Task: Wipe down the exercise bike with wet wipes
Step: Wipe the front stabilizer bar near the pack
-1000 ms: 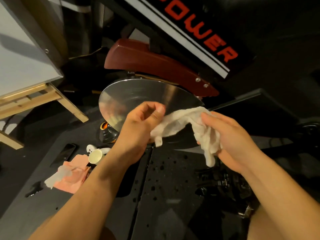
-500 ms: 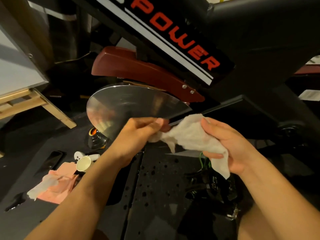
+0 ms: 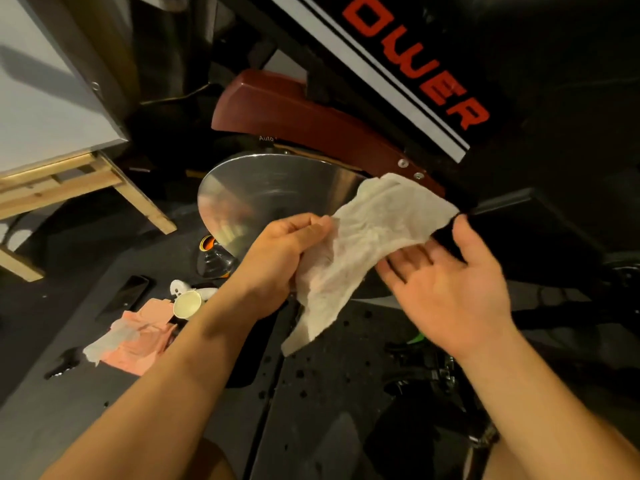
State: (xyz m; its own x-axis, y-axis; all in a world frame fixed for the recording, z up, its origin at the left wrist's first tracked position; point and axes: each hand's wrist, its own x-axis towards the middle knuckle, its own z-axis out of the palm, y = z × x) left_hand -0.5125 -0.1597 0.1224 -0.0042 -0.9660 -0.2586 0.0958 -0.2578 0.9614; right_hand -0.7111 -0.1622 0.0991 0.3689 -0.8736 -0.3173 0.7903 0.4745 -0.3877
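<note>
The exercise bike's black frame (image 3: 540, 81) with red lettering crosses the top right. Below it sit a dark red guard (image 3: 304, 123) and the shiny metal flywheel (image 3: 270, 192). In front of the flywheel I hold a crumpled white wet wipe (image 3: 367, 244). My left hand (image 3: 287, 254) is closed on the wipe's left part. My right hand (image 3: 450, 282) lies palm up with fingers spread, and the wipe's right end drapes over its fingertips. The wipe's lower corner hangs down between my hands.
On the dark floor mat (image 3: 329, 393) at the left lie a pink cloth with a used wipe (image 3: 135, 337), a paper cup (image 3: 187, 303), a dark phone (image 3: 128, 292) and a clear bottle (image 3: 213, 258). A white panel on a wooden frame (image 3: 52, 109) stands at the left. A pedal (image 3: 436, 372) sits lower right.
My right hand has opened from a grip on the wipe to a flat palm under it. The wipe is more spread out between my hands. The view has shifted closer to the bike.
</note>
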